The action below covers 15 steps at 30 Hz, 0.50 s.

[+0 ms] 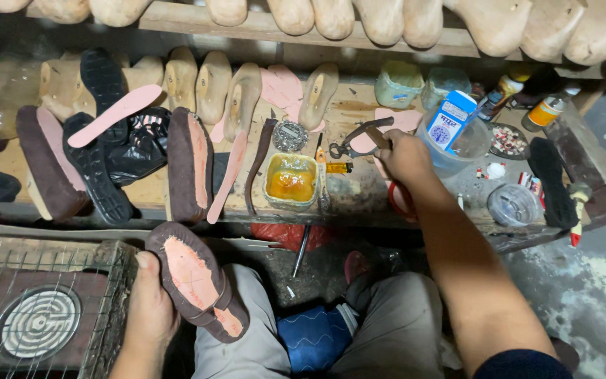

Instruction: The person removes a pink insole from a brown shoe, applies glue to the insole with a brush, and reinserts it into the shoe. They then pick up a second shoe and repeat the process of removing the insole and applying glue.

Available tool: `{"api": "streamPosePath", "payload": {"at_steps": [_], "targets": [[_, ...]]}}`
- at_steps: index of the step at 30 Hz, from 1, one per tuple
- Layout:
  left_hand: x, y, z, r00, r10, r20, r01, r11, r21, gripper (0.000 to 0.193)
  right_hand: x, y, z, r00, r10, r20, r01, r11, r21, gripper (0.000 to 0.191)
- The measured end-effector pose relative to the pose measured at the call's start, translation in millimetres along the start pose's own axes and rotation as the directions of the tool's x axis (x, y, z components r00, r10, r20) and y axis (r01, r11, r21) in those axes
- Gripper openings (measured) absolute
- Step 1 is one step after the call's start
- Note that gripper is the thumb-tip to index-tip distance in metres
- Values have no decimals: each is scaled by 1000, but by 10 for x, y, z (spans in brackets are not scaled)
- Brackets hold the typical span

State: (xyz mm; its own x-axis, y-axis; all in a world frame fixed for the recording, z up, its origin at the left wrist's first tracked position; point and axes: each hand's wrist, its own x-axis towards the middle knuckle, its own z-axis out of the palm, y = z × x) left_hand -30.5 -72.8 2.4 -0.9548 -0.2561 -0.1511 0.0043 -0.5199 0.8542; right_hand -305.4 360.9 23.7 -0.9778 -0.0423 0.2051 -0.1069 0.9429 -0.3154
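Both hands are busy: left hand [150,309] grips the lasted shoe [196,281] sole-up, right hand [405,158] closes on the pincers [359,140] (lying on the bench [359,193]); better grasp both handles firmly.

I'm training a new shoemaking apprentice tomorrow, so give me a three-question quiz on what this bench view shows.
1. True or false: the left hand holds a brown shoe upper on a last, sole side up.
2. What is the right hand gripping on the workbench?
A. a hammer
B. lasting pincers
C. a brush
3. Fill in: the square yellow tub of glue sits to the ____ of the right hand, as seen in the head view.

Key: 1 true; 2 B; 3 left.
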Motion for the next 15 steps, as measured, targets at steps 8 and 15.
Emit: {"api": "streamPosePath", "payload": {"at_steps": [8, 15], "targets": [[38, 23, 51, 1000, -1, 14, 1, 1000, -13, 68, -109, -62, -86, 1000, -4, 21, 5, 998, -59, 41], [1, 66, 60, 1000, 20, -15, -20, 1000, -3, 69, -555, -412, -219, 938, -158, -308, 151, 987, -46, 30]]}}
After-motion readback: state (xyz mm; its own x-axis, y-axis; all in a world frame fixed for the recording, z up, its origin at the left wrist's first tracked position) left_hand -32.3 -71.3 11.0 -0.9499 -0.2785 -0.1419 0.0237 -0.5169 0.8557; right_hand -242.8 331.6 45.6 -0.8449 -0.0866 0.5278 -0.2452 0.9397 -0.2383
